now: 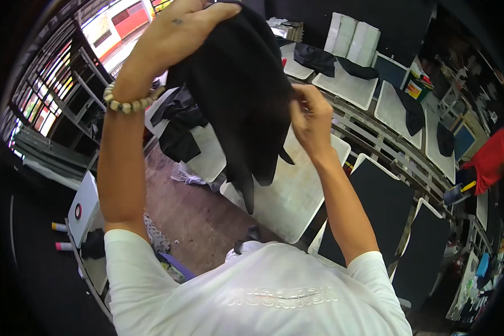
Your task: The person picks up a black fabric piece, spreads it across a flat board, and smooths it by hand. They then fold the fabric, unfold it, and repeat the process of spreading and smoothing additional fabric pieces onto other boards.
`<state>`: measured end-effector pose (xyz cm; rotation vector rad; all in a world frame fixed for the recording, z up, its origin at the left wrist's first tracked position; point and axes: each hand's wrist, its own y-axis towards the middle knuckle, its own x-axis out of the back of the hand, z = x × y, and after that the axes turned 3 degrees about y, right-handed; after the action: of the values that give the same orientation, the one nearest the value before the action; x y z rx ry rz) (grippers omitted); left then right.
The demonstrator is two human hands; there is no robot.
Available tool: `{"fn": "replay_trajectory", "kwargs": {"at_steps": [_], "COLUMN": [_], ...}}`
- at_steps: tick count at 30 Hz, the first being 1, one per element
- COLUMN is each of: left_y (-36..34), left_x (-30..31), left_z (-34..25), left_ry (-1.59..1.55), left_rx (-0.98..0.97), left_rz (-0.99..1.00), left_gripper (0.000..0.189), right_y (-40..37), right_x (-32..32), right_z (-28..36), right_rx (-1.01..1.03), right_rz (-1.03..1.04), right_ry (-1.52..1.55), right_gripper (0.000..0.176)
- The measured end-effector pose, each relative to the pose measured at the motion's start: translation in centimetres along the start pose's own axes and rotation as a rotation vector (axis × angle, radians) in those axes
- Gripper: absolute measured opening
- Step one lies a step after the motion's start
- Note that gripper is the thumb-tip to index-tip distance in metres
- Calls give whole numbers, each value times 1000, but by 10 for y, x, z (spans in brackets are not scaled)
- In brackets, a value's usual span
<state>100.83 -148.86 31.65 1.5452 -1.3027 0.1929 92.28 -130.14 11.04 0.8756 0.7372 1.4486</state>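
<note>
A black piece of fabric (235,84) hangs in folds in front of me, its pointed ends dangling over a pale flat board (283,204). High up, my left hand (182,33) is closed on the fabric's upper edge, with the thumb lying along it. At the fabric's right edge, my right hand (312,117) has its fingers curled in a pinch against the cloth. A beaded bracelet (130,105) circles my left wrist.
Dark cloths (176,137) lie heaped on a board at left. Black panels lie on boards (383,199) to the right. More boards (350,87) with dark cloths curve along a metal rail behind. A red cloth (491,162) hangs at far right.
</note>
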Motion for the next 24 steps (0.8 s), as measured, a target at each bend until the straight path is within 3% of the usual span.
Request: {"fn": "replay_trajectory", "kwargs": {"at_steps": [1,3,4,5,7,8,9,11,12,15,17,18,19,21,23,24], "left_y": [-4,-10,-14,-17,-25,-33,-43,-58,-65,-82,-89,-93,-93,-97,-90,-81], "left_x": [2,5,11,19,28,28,27,27,22,13,26,39,52,84,82,82], "left_z": [1,8,9,14,20,7,6,-7,-15,-35,-50,-55,-63,-22,11,50], "left_ry": [13,3,0,8,150,110,171,438,542,588,550,518,373,256,458,385], "left_rx": [11,-106,-167,-157,-131,-41,-58,-113,-147,-67,-103,-20,157,91,215,361], "left_rz": [-8,-3,146,141,413,462,423,448,433,401,300,243,257,72,60,206], "left_gripper": [15,18,14,14,17,28,44,55,52,25,22,23,24,27,38,46], "right_y": [-4,4,10,15,19,18,16,10,6,7,27,45,60,97,132,147], "right_x": [10,30,38,48,67,81,90,109,107,125,143,151,158,163,149,136], "right_z": [0,-2,1,3,25,20,32,60,56,32,29,19,20,5,-21,-48], "right_rx": [-175,-293,-366,-384,-263,51,51,349,376,368,459,494,362,188,161,132], "right_rz": [27,50,67,82,107,216,226,515,472,457,336,294,276,237,355,441], "right_ry": [72,249,501,576,585,310,318,-338,-466,-577,-529,-527,-441,-346,-323,-349], "right_gripper": [18,15,16,16,17,32,32,51,55,47,41,42,40,22,16,17]}}
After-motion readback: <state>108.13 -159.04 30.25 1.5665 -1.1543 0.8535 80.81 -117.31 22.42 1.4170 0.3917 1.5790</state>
